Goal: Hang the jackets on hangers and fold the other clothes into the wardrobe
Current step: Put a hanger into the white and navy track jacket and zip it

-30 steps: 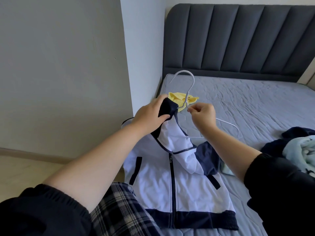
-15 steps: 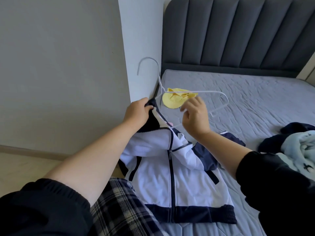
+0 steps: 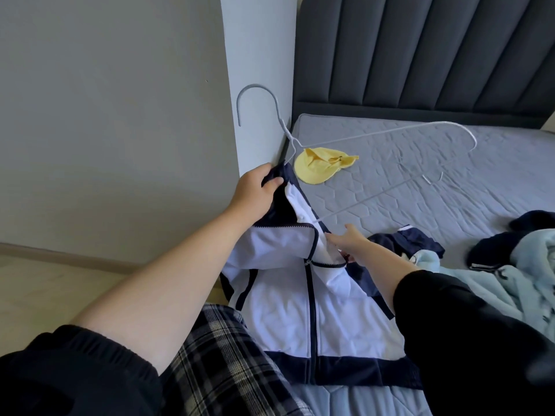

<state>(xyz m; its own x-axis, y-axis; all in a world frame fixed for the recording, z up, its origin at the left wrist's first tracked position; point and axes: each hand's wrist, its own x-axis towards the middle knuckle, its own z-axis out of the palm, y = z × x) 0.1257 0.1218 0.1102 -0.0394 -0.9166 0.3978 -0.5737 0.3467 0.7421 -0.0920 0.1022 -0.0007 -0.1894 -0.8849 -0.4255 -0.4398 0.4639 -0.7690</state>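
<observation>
the left hand (image 3: 255, 192) is closed round the navy collar of the white-and-navy jacket (image 3: 279, 310), thumb on top, lifting that edge off the grey mattress (image 3: 450, 190); the rest of the jacket lies flat below both hands, zip partly undone and navy hem nearest the viewer. the right hand (image 3: 350, 243) reaches into the open neck of the jacket, just right of and below the left hand – thumb raised, fingers pointing straight towards the lining, their tips hidden by white fabric, so whether it holds anything cannot be told. a white wire hanger (image 3: 375, 134) stands tilted above both hands: its hook rises above the left hand against the wall corner, one shoulder stretches far out to the right of the right hand, and one end of it runs down into the jacket neck between the two hands. a yellow cloth (image 3: 318, 168) lies on the mattress just beyond the left hand. right of the right hand lie a dark navy garment (image 3: 420, 240) and a light blue garment (image 3: 534, 265) – the two touching.
</observation>
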